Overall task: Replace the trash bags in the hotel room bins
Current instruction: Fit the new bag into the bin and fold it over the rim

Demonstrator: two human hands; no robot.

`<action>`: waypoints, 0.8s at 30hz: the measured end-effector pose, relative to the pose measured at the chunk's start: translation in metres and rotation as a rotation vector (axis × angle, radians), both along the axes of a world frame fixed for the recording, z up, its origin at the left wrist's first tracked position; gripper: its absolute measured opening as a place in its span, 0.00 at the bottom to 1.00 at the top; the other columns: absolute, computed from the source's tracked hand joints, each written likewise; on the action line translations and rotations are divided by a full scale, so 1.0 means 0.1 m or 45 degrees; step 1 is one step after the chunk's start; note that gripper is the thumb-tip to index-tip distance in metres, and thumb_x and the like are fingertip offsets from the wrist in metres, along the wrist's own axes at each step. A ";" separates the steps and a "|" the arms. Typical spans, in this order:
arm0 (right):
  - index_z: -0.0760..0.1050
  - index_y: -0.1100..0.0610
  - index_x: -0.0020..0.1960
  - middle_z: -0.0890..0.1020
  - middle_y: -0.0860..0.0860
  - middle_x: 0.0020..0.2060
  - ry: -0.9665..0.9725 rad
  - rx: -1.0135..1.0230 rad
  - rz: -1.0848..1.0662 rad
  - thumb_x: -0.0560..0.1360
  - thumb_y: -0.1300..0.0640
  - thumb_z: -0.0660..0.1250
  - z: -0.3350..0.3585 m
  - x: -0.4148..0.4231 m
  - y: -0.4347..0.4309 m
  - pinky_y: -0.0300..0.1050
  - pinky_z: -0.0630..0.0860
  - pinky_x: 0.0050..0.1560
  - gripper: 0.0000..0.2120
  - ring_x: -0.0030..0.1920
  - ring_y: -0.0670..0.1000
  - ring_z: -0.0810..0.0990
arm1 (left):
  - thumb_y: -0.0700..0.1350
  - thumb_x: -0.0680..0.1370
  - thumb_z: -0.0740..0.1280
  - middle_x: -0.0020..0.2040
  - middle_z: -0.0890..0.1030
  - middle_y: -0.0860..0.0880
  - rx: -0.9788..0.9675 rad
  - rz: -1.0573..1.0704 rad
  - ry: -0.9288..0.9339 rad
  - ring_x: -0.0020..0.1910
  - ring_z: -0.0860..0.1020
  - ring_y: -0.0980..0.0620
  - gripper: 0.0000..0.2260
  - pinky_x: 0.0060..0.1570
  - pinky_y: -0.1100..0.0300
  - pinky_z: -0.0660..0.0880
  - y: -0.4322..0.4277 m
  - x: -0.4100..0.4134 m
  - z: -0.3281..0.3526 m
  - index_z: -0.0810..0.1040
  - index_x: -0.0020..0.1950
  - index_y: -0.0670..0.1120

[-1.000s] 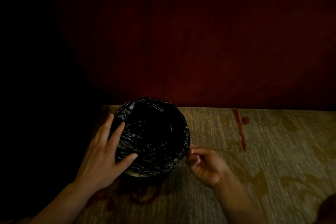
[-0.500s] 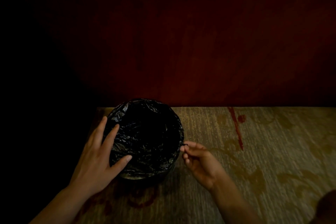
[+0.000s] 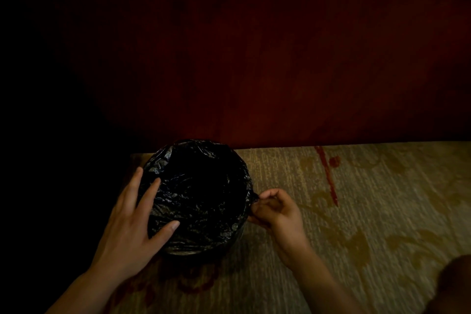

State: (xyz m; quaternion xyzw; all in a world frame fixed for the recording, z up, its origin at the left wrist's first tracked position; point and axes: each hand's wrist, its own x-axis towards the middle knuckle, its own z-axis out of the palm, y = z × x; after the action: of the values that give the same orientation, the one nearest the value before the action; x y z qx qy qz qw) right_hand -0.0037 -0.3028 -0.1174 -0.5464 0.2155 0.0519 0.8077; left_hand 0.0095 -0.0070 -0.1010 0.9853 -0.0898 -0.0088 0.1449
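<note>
A small round bin stands on the carpet against the wall, lined with a crinkled black trash bag (image 3: 198, 201) folded over its rim. My left hand (image 3: 132, 222) lies flat on the bag at the bin's left rim, fingers spread, thumb pressing the near side. On the bin's right side my right hand (image 3: 276, 211) pinches a small twisted bit of the bag's edge (image 3: 254, 197) between thumb and fingers. The bin's own wall is hidden under the bag, and its inside is too dark to see.
A dark red wooden panel (image 3: 254, 58) rises right behind the bin. Beige patterned carpet (image 3: 356, 211) with red marks stretches to the right. The area to the left is in deep shadow. A dark shape (image 3: 456, 285) sits at the bottom right corner.
My right hand has stayed pinched on the bag's edge at the right rim, working it slightly. My left hand has kept its flat hold on the left rim.
</note>
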 end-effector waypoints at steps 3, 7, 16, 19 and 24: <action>0.81 0.62 0.52 0.84 0.58 0.41 -0.086 -0.256 0.036 0.73 0.72 0.71 -0.03 0.00 -0.02 0.52 0.83 0.47 0.11 0.43 0.56 0.84 | 0.76 0.73 0.46 0.82 0.41 0.52 -0.005 -0.002 -0.009 0.80 0.52 0.44 0.42 0.70 0.39 0.65 -0.01 0.00 0.00 0.56 0.81 0.52; 0.83 0.62 0.46 0.86 0.53 0.37 -0.104 -0.437 0.132 0.74 0.69 0.71 -0.03 0.03 -0.07 0.42 0.82 0.39 0.05 0.37 0.50 0.84 | 0.76 0.73 0.45 0.82 0.41 0.52 0.001 -0.007 -0.003 0.80 0.52 0.44 0.43 0.70 0.40 0.65 -0.01 0.00 0.01 0.56 0.81 0.52; 0.78 0.64 0.45 0.77 0.57 0.31 0.236 0.276 0.210 0.74 0.73 0.65 0.23 0.10 -0.29 0.40 0.74 0.23 0.07 0.26 0.48 0.75 | 0.75 0.74 0.45 0.82 0.42 0.51 -0.014 -0.011 -0.024 0.79 0.53 0.44 0.42 0.69 0.40 0.66 -0.02 0.00 0.01 0.57 0.80 0.51; 0.77 0.60 0.41 0.74 0.54 0.29 0.424 0.545 0.096 0.68 0.69 0.65 0.19 0.12 -0.24 0.35 0.69 0.19 0.06 0.22 0.45 0.70 | 0.75 0.74 0.46 0.82 0.43 0.51 -0.015 -0.023 -0.034 0.79 0.53 0.43 0.42 0.68 0.40 0.68 -0.02 0.01 0.01 0.58 0.80 0.50; 0.81 0.68 0.46 0.81 0.58 0.33 0.495 0.792 0.064 0.68 0.70 0.66 0.17 0.08 -0.12 0.40 0.81 0.26 0.08 0.27 0.48 0.80 | 0.75 0.74 0.46 0.82 0.42 0.51 -0.003 -0.023 -0.034 0.79 0.53 0.43 0.42 0.69 0.39 0.66 0.00 -0.01 0.01 0.57 0.80 0.50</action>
State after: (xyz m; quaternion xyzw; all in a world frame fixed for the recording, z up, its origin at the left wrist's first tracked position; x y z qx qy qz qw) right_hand 0.0048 -0.3152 -0.1003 -0.2597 0.3253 0.2377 0.8776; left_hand 0.0081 -0.0073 -0.0998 0.9843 -0.1008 0.0032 0.1447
